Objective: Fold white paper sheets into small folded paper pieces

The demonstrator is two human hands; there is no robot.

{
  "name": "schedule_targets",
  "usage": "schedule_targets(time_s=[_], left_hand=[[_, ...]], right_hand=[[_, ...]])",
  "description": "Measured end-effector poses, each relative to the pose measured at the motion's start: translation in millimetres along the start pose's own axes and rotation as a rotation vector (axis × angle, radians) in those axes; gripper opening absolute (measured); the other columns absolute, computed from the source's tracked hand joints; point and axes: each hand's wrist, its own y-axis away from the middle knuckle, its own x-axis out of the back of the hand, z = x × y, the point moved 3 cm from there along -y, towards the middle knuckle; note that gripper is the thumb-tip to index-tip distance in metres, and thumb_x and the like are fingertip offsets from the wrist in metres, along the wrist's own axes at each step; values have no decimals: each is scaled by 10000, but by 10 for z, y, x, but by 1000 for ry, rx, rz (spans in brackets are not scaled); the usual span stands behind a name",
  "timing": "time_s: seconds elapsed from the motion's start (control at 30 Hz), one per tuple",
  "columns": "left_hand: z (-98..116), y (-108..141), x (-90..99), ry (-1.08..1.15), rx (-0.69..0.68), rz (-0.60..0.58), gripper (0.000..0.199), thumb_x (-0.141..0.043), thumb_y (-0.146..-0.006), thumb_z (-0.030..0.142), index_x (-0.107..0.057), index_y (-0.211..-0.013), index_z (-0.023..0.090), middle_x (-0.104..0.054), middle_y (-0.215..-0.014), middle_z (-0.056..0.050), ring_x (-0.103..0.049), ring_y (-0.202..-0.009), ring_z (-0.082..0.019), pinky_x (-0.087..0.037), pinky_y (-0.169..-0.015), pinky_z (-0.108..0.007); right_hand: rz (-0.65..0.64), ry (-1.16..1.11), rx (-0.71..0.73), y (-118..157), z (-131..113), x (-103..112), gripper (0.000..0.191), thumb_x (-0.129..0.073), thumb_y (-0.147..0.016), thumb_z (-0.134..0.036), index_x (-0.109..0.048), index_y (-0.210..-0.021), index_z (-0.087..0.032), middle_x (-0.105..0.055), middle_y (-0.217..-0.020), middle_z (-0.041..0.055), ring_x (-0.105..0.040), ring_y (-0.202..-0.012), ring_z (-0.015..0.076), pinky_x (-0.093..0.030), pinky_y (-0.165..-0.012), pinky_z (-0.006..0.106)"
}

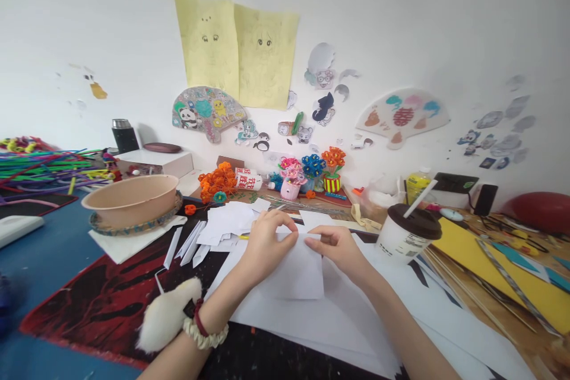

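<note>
A white sheet of paper [296, 273] is pinched at its upper edge between my two hands, above larger white sheets [347, 323] on the mat. My left hand [271, 244] has thumb and index finger pressed together at the sheet's upper left. On the upper right edge, my right hand [336, 248] closes its thumb and fingers. Folded paper strips [191, 243] and a pile of white pieces [229, 222] lie left of my left hand. A white fluffy object [167, 314] sits beside my left wrist.
A cup with brown lid and straw [403, 237] stands right of my right hand. A beige basin [133, 199] is at the left. Pipe-cleaner flowers [289, 181] stand along the wall. Yellow sheets [499, 273] and thin sticks lie at the right.
</note>
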Motion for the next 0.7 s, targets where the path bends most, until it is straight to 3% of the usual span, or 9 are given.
schedule_targets(time_s=[0.3,0.7], left_hand=[[-25,-1,-10,73,152,-49,73,-585,-701,186,-656,-685,191,-677,-826,-15,-573,-831,-176,-419,-758,-296],[-13,8,-9,85,133,-40,70,-578,-693,176,-646,-690,195,-663,-834,-19,-552,-868,-194,-403,-798,-328]], right_hand=[[169,174,147,0,-10,53,222,-677,-714,-408,-713,-702,-189,-685,-730,63,-608,-692,211,-468,-617,306],[213,86,135,-1,10,113,210,-702,-681,-397,-697,-638,-192,-676,-684,55,-609,-664,213,-483,-595,309]])
